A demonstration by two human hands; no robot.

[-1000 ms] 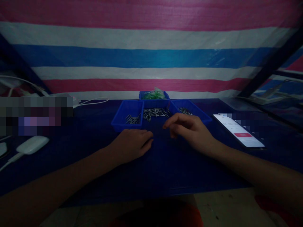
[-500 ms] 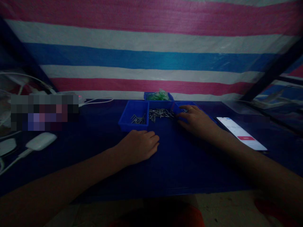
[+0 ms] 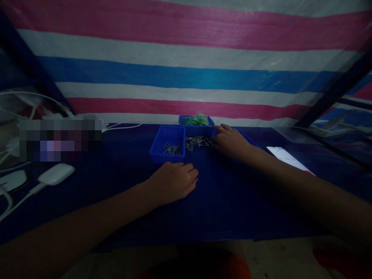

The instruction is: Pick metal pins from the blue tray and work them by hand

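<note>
My left hand [image 3: 178,183] rests on the dark blue tabletop with its fingers curled in; whatever they may hold is hidden. Just beyond it stands a blue bin [image 3: 155,149] with short, thin, pin-like metal pieces [image 3: 172,148] inside. A larger heap of similar metal pieces [image 3: 199,142] lies to its right. My right hand [image 3: 229,142] is over the left part of another blue bin [image 3: 249,139], beside the heap. Its fingers are bent down and drawn together, with the tips hidden, and a ring shows on one finger.
Behind the heap, a small blue bin [image 3: 181,121] holds green plastic material [image 3: 199,119]. A lit phone [image 3: 287,158] lies at right. White charger [image 3: 56,174] and cables are at left. Striped sheeting [image 3: 186,73] hangs behind the table [image 3: 209,209].
My right hand has lifted slightly out of the right bin and shifted left toward the heap, its fingers drawing closer together. My left hand has stayed in place. The view has shifted slightly.
</note>
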